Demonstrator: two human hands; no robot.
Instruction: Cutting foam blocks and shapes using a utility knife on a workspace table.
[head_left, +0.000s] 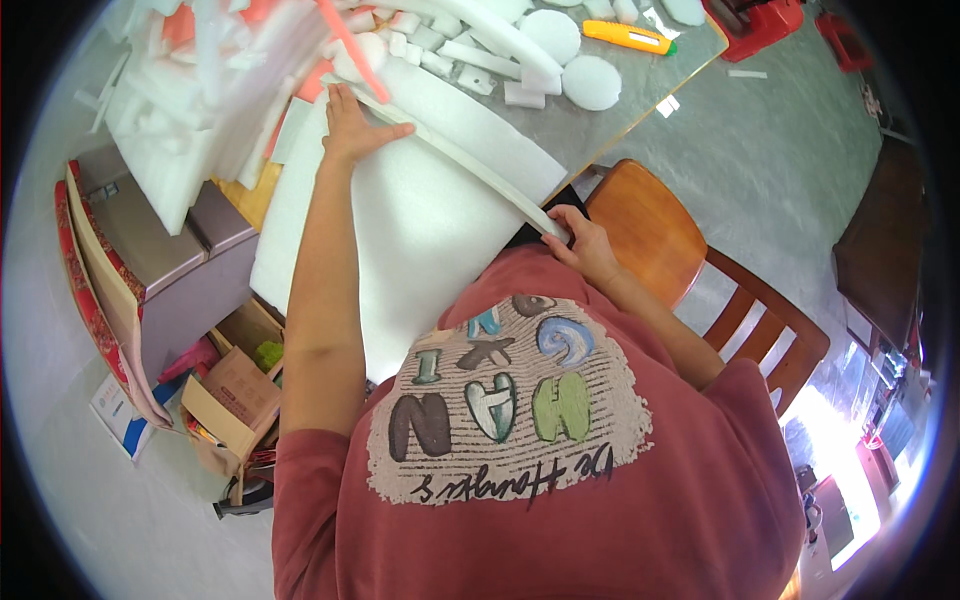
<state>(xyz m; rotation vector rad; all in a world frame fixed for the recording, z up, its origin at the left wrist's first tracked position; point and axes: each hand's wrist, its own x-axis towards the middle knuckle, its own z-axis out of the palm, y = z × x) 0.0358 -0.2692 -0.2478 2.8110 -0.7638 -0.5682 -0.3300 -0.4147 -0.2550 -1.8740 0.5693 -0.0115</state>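
A large white foam sheet (410, 240) lies in front of me and hangs toward my lap. Along its far part runs a long, narrow white foam strip (470, 168), slightly bowed. My left hand (352, 128) rests at the strip's far left end, thumb stretched out to the right and fingers pointing forward, pressing on the foam. At the strip's near right end, beside the table edge, my right hand (587, 245) pinches it between thumb and fingers. Beyond the strip another band of white foam (500, 130) shows. A thin coral-red foam strip (352, 50) slants down close to my left hand.
White foam slabs (165, 130) are stacked at left. Foam discs (591, 82) and small offcuts cover the far table, beside an orange utility knife (630, 38). A wooden chair (650, 225) stands at right. Left are a grey cabinet (165, 240) and an open cardboard box (235, 395).
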